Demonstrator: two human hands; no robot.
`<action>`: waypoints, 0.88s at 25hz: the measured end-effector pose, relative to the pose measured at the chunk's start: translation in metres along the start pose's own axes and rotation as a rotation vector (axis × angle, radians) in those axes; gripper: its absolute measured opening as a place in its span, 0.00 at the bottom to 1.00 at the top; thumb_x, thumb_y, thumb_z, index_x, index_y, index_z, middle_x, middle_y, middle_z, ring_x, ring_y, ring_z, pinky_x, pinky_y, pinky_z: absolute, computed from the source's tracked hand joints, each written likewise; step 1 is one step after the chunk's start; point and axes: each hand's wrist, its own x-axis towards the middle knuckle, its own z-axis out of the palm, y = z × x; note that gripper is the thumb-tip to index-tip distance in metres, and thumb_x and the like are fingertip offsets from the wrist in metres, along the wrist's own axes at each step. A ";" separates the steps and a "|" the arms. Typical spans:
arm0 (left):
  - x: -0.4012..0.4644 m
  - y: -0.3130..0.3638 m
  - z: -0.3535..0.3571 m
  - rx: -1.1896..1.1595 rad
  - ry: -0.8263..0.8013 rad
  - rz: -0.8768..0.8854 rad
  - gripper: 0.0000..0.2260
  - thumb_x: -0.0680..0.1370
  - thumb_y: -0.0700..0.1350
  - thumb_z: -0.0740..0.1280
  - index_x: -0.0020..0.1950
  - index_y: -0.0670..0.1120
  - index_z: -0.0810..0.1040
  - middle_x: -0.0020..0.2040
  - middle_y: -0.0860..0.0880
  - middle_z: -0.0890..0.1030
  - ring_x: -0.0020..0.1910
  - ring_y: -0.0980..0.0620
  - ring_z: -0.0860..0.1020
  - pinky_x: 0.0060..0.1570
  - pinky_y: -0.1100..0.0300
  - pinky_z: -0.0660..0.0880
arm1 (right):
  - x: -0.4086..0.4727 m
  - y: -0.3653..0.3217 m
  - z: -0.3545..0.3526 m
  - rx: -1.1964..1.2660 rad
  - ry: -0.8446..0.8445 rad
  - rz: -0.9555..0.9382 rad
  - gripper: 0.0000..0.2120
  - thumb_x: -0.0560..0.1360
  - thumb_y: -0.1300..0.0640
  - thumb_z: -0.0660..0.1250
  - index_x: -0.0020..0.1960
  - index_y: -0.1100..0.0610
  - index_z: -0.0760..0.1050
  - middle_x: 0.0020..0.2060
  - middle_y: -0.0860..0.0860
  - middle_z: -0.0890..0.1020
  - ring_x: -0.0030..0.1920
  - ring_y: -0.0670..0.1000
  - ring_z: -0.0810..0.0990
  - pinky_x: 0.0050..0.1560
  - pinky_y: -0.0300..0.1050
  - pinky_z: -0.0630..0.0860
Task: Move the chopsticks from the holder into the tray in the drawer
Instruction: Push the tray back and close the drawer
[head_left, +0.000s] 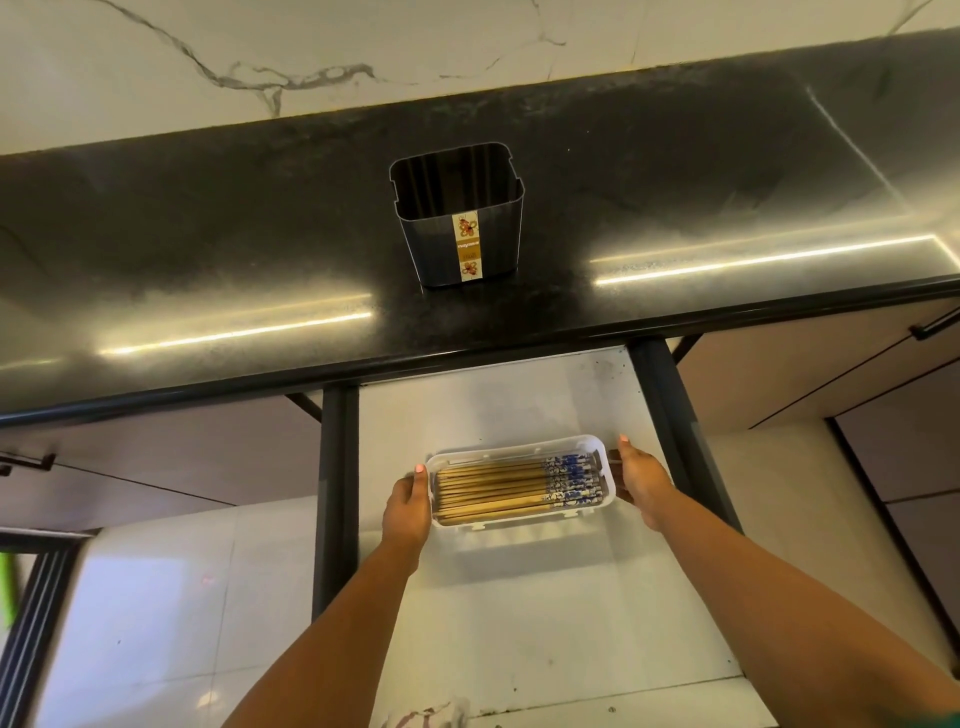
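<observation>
A dark square holder (460, 228) with a gold flower label stands on the black counter, and I see nothing inside it. Below, the open drawer (498, 405) has a pale floor. On it sits a white tray (609, 480) holding several wooden chopsticks (498, 488) with blue-and-white patterned ends pointing right. My left hand (408, 512) grips the tray's left end. My right hand (641, 480) grips its right end.
The black counter (208, 249) has a rounded front edge over the drawer. Dark drawer rails (337, 493) run down both sides. Closed cabinet fronts with black handles (935, 325) flank the drawer. A marble wall rises behind the counter.
</observation>
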 end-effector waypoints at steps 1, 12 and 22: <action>-0.001 -0.003 0.001 -0.035 0.031 -0.044 0.26 0.77 0.65 0.50 0.68 0.52 0.66 0.56 0.50 0.75 0.48 0.49 0.74 0.51 0.49 0.74 | -0.001 0.002 -0.001 -0.001 0.024 0.001 0.27 0.81 0.39 0.49 0.59 0.58 0.77 0.49 0.59 0.84 0.53 0.60 0.82 0.60 0.56 0.78; -0.015 -0.003 0.011 -0.037 0.065 -0.085 0.27 0.78 0.63 0.48 0.69 0.48 0.65 0.63 0.44 0.73 0.51 0.47 0.71 0.58 0.45 0.71 | -0.008 0.012 0.004 -0.165 0.065 -0.021 0.34 0.80 0.36 0.43 0.67 0.57 0.73 0.58 0.61 0.80 0.60 0.61 0.77 0.66 0.60 0.72; -0.014 0.009 0.004 0.068 0.016 0.053 0.27 0.78 0.64 0.47 0.72 0.51 0.59 0.67 0.44 0.71 0.58 0.43 0.73 0.59 0.45 0.71 | 0.000 0.003 0.005 -0.115 0.081 -0.052 0.32 0.80 0.35 0.44 0.74 0.54 0.63 0.66 0.60 0.75 0.66 0.63 0.73 0.69 0.63 0.67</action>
